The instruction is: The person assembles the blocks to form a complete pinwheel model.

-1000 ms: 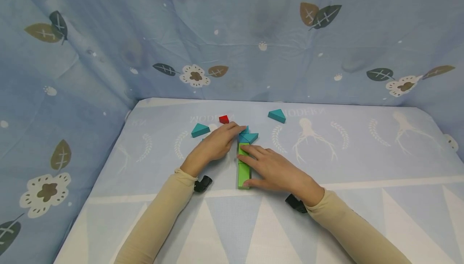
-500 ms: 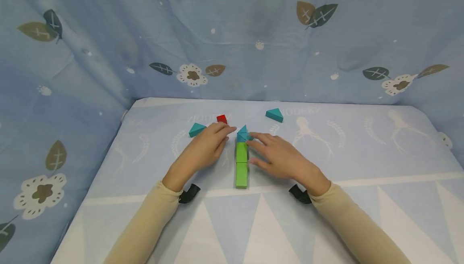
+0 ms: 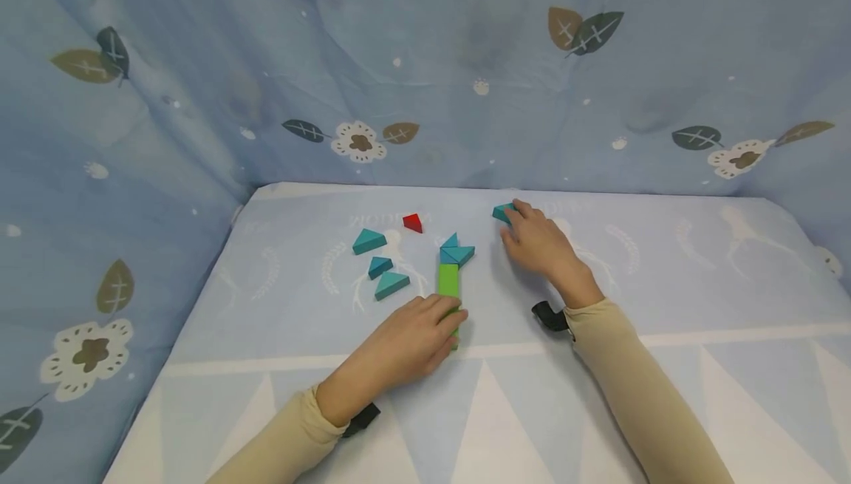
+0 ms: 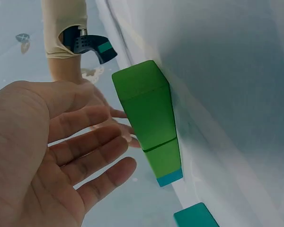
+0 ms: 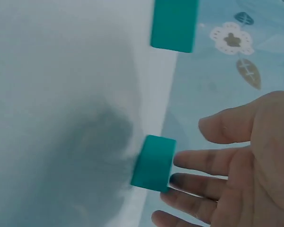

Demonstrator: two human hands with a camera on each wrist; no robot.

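Note:
Two green blocks (image 3: 448,278) lie end to end in a column, with teal triangular blocks (image 3: 459,254) set at its far end. My left hand (image 3: 408,340) hovers over the nearer green block and hides most of it; in the left wrist view its fingers (image 4: 97,161) are spread loosely beside the green blocks (image 4: 151,113). At the back, my right hand (image 3: 540,244) reaches to a lone teal triangular block (image 3: 501,212). Its fingertips come right up to that block (image 5: 154,163) in the right wrist view, while the thumb (image 5: 225,125) stands apart.
Left of the column lie three loose teal triangular blocks (image 3: 380,267). A small red block (image 3: 413,223) sits farther back. A patterned cloth covers the table (image 3: 665,277), and a blue curtain (image 3: 425,85) hangs behind its far edge.
My right hand has left the column and moved back and right to the far teal block. My left hand has drawn back toward me over the green blocks, uncovering the loose teal blocks.

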